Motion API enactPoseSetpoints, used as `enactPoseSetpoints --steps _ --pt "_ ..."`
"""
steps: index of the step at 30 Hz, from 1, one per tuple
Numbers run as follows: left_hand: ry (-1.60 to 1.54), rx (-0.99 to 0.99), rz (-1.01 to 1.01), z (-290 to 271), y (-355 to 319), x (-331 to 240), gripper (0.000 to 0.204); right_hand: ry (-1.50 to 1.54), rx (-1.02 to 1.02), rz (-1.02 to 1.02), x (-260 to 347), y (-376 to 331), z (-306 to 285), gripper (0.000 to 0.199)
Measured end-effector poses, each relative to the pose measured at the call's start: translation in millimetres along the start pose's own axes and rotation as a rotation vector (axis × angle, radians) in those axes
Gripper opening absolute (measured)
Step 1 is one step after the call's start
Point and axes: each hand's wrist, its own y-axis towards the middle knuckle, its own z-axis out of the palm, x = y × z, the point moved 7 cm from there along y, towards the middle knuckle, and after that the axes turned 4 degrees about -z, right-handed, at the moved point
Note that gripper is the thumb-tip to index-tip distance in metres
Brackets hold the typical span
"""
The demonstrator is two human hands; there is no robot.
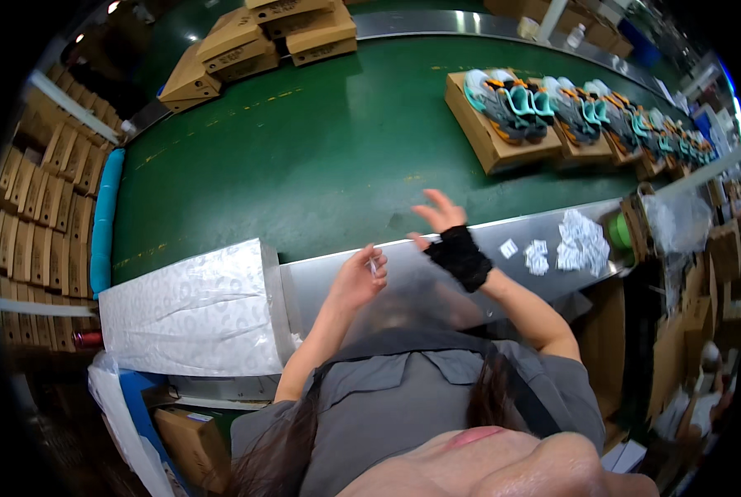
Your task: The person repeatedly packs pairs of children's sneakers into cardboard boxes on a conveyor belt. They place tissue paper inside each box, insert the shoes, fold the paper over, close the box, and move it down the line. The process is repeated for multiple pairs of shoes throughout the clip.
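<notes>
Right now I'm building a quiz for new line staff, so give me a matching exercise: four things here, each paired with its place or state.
Things:
1. left hand
2. right hand
3. shoes
4. white patterned paper stack

Places or states:
A. lying on open brown boxes on the green belt
B. pinching a small thin item
C. fingers spread, black wrist wrap below
D. beside the left forearm, at the belt's edge

Pairs: 1-B, 2-C, 3-A, 4-D

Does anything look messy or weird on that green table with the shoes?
Nothing looks broken or spilled. The shoes sit in pairs on their open boxes in a neat row on the green belt. The only untidy spot is the small white paper packets scattered loosely on the metal ledge beside the right hand.
</notes>
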Motion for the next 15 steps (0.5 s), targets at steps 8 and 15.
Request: enactPoseSetpoints --steps 8,15 --pt "-0.093 -0.373 0.339 -23 -23 12 0.027 -0.499 -0.061 0.057 -228 40 -111 0.056" --pt "-0.22 -0.476 0.616 -31 -48 50 0.037 -0.677 0.425 0.342 -303 95 -111 0.061"
